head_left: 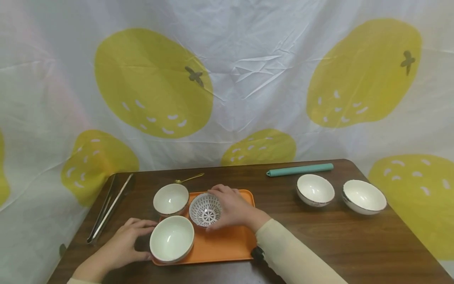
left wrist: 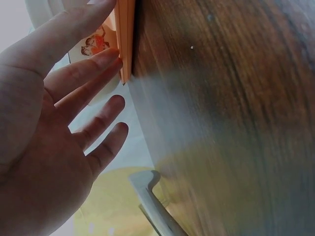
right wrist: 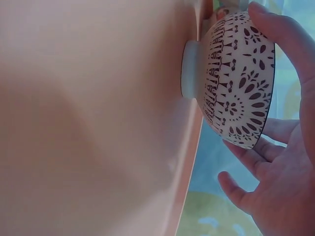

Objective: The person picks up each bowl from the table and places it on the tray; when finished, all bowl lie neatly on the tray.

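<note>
My right hand (head_left: 235, 209) grips a small bowl (head_left: 202, 211) with a dark pattern, thumb on the near side of its rim and fingers on the far side. In the right wrist view, that bowl's foot (right wrist: 189, 69) is at the surface of the orange tray (head_left: 223, 246); I cannot tell whether it touches. My left hand (head_left: 122, 242) is beside the tray's left edge, fingers extended around the near white bowl (head_left: 172, 238). Fingertips (left wrist: 112, 55) meet the tray's rim in the left wrist view. Another white bowl (head_left: 171, 199) stands just behind the near one.
Two bowls (head_left: 315, 189) (head_left: 364, 196) stand at the right, with a teal stick-shaped thing (head_left: 299, 169) behind them. A small gold spoon (head_left: 189, 178) lies at the back. A long white stick (head_left: 112, 206) and dark slim pieces lie at the left. A small black object (head_left: 258, 252) sits by the right sleeve.
</note>
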Available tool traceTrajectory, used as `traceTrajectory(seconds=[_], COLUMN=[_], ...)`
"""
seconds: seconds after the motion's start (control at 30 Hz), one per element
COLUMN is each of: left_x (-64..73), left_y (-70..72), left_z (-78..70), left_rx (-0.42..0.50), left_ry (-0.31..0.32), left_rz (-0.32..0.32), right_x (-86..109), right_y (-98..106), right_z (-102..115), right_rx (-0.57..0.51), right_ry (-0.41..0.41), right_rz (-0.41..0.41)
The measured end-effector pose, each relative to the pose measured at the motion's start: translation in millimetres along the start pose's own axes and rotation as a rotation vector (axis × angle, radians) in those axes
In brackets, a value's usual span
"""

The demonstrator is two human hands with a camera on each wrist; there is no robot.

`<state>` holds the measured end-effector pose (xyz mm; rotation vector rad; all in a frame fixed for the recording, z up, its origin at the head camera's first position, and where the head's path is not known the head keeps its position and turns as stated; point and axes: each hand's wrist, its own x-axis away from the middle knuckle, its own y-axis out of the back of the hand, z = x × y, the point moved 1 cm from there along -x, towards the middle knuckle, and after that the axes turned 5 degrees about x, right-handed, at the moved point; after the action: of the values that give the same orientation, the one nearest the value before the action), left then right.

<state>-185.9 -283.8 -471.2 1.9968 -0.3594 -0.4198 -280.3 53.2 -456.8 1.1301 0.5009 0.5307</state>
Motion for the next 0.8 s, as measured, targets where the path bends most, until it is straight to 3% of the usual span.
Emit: traceTrajectory(seconds=[0.27, 0.5, 0.8], left_x=[-3.1, -6.2, -2.5], left_y=[-1.5, -1.2, 0.0], left_z=[-1.6, -2.9, -1.2], left_rx=[-0.009, -0.009, -0.007], left_ry=[-0.018, -0.005, 0.003], left_rz=[-0.013, 0.005, 0.014], right_x=[6.1, 29.0, 55.2], right_y=[4.9, 17.8, 36.6], right_z=[-1.2, -15.3, -47.6], right_rx=[-0.066, -0.028, -0.015], right_ry=[0.008, 0.018, -0.045], right_rz=[0.013, -0.029, -0.162])
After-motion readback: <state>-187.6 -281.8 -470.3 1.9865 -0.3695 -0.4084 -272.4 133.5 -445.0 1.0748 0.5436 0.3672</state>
